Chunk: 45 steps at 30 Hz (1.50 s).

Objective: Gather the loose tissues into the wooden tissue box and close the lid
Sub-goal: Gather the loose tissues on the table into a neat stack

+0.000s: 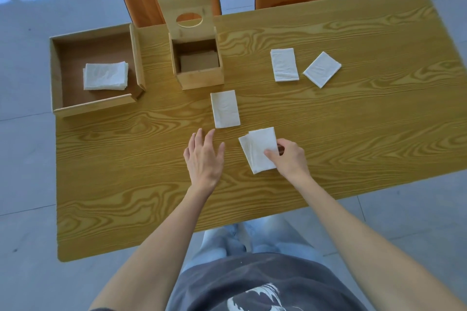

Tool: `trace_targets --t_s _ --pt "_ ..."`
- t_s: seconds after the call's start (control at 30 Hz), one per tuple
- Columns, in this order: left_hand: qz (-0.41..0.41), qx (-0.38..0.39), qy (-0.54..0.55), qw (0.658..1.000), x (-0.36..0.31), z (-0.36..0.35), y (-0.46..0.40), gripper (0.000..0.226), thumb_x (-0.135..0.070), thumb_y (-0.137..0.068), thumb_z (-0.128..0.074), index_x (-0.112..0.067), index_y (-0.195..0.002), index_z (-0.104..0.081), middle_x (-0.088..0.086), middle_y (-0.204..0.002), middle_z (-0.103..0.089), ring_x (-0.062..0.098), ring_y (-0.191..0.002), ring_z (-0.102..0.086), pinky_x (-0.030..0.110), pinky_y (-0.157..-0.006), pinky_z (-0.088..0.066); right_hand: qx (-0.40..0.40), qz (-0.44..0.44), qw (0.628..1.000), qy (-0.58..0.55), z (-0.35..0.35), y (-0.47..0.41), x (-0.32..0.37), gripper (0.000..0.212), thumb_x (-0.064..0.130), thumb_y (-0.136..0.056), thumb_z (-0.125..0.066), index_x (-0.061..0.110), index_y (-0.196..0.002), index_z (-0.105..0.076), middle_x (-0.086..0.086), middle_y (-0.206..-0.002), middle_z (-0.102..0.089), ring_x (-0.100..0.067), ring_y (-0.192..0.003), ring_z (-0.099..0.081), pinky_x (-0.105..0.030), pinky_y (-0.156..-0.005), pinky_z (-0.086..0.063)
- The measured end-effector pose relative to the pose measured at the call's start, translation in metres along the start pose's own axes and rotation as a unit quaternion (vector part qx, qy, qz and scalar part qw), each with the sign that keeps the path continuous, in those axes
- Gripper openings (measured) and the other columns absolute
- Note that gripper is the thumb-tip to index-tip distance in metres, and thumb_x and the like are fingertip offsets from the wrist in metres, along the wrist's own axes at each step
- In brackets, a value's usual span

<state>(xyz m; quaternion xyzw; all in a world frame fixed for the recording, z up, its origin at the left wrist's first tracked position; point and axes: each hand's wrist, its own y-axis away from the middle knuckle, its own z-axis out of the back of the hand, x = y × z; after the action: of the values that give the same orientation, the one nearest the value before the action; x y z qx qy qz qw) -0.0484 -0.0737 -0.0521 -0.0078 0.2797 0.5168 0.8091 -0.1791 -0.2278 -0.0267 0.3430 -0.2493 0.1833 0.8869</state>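
The wood-grain tabletop (353, 133) is carrying everything, and most of the work is looking undone. At its far left a shallow wooden tray (56, 78) is holding a neat stack of tissues (105, 75); whether that stack counts among the loose ones is not clear from the task. Just beside the tray, the wooden tissue box (199, 78) is standing with its hinged lid (187, 11) tipped upright, round hole showing, and only a brown cardboard-like insert is showing inside, no white tissue.

Loose folded tissues are lying around it: one near the box's front (225, 109), and two close together but apart off to the right, one square to the edge (284, 64) and one turned at an angle (322, 69).

The right hand (290, 159) is pinching a small overlapped pair of tissues (260, 150) near the person, thumb on top and fingers (280, 146) curled at the edge, so it is gripping them. The left hand (204, 156) is hovering flat and spread, holding nothing, close to the nearest single tissue.

By my judgement the gathering is only beginning: every tissue is yet to go in, and the lid is yet to close.
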Motion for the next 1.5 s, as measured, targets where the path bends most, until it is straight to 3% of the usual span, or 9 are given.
trace_targets --t_s 0.13,0.33,0.47,0.73,1.0,1.13,1.2,1.4,1.5 --pt "0.053 -0.036 0.045 0.997 -0.015 0.005 -0.019 0.056 -0.040 -0.098 -0.055 -0.017 -0.147 -0.043 0.008 -0.145 -0.051 0.027 -0.135 -0.043 0.043 -0.106 -0.038 -0.054 -0.005 0.995 0.079 -0.012 -0.001 0.004 0.031 0.034 -0.086 -0.068 0.016 -0.111 -0.063 -0.003 -0.102 -0.064 -0.021 -0.087 -0.058 -0.033 -0.065 -0.043" --pt "0.166 -0.017 0.097 0.981 -0.037 0.011 -0.058 0.063 -0.046 -0.094 -0.059 -0.015 -0.146 -0.043 0.010 -0.136 -0.055 0.030 -0.126 -0.051 0.047 -0.103 -0.044 -0.081 0.009 0.991 0.104 -0.020 0.000 0.007 0.030 0.033 -0.093 -0.061 0.015 -0.118 -0.061 -0.005 -0.106 -0.061 -0.024 -0.097 -0.058 -0.033 -0.069 -0.043" --pt "0.206 -0.010 0.079 0.975 -0.044 0.010 -0.072 0.061 -0.047 -0.090 -0.065 -0.014 -0.138 -0.047 0.010 -0.132 -0.057 0.030 -0.124 -0.053 0.046 -0.102 -0.043 -0.084 0.025 0.995 0.045 -0.018 -0.002 0.002 0.021 0.030 -0.100 -0.052 0.013 -0.095 -0.063 0.001 -0.088 -0.059 -0.020 -0.080 -0.056 -0.030 -0.064 -0.037" --pt "0.210 -0.006 0.060 0.976 -0.047 0.009 -0.076 0.042 -0.052 -0.090 -0.064 -0.022 -0.120 -0.063 0.006 -0.124 -0.060 0.028 -0.119 -0.056 0.044 -0.102 -0.034 0.059 0.064 0.995 -0.047 -0.003 -0.008 -0.002 0.022 0.031 -0.099 -0.056 0.016 -0.086 -0.064 0.011 -0.070 -0.057 -0.006 -0.065 -0.051 -0.018 -0.057 -0.033" --pt "0.210 -0.005 0.076 0.975 -0.044 0.009 -0.076 0.039 -0.051 -0.089 -0.064 -0.024 -0.118 -0.067 0.002 -0.125 -0.062 0.025 -0.119 -0.058 0.045 -0.103 -0.033 0.002 0.053 0.999 0.012 -0.013 -0.017 0.002 0.019 0.034 -0.094 -0.061 0.018 -0.100 -0.070 0.003 -0.089 -0.070 -0.016 -0.082 -0.064 -0.035 -0.070 -0.054" --pt "0.209 -0.008 0.124 0.970 -0.040 0.013 -0.074 0.030 -0.044 -0.089 -0.067 -0.023 -0.110 -0.070 -0.002 -0.113 -0.072 0.023 -0.106 -0.066 0.040 -0.089 -0.050 -0.026 0.047 0.998 0.039 -0.016 -0.019 0.004 0.018 0.032 -0.090 -0.065 0.019 -0.101 -0.070 0.003 -0.089 -0.070 -0.017 -0.081 -0.064 -0.030 -0.062 -0.047" --pt "0.217 -0.008 0.155 0.964 -0.038 0.017 -0.072 0.027 -0.041 -0.089 -0.068 -0.023 -0.109 -0.070 -0.003 -0.109 -0.073 0.022 -0.101 -0.068 0.036 -0.083 -0.052 -0.041 0.042 0.997 0.054 -0.019 -0.018 0.003 0.020 0.031 -0.088 -0.068 0.018 -0.103 -0.070 0.001 -0.091 -0.070 -0.018 -0.082 -0.064 -0.028 -0.062 -0.044" --pt "0.234 0.002 0.283 0.930 -0.026 0.018 -0.065 0.024 -0.036 -0.086 -0.075 -0.021 -0.104 -0.072 -0.005 -0.096 -0.076 0.014 -0.085 -0.074 0.035 -0.083 -0.059 -0.077 0.035 0.996 0.038 -0.022 -0.014 0.007 0.020 0.029 -0.086 -0.071 0.018 -0.104 -0.071 0.003 -0.092 -0.073 -0.017 -0.083 -0.066 -0.029 -0.067 -0.048" --pt "0.237 0.011 0.363 0.901 -0.028 0.021 -0.054 0.029 -0.029 -0.087 -0.076 -0.013 -0.112 -0.072 0.000 -0.099 -0.077 0.010 -0.080 -0.074 0.018 -0.070 -0.053 -0.079 0.042 0.995 0.039 -0.020 -0.014 0.005 0.018 0.026 -0.090 -0.069 0.016 -0.104 -0.073 0.000 -0.095 -0.074 -0.019 -0.087 -0.067 -0.026 -0.068 -0.045"
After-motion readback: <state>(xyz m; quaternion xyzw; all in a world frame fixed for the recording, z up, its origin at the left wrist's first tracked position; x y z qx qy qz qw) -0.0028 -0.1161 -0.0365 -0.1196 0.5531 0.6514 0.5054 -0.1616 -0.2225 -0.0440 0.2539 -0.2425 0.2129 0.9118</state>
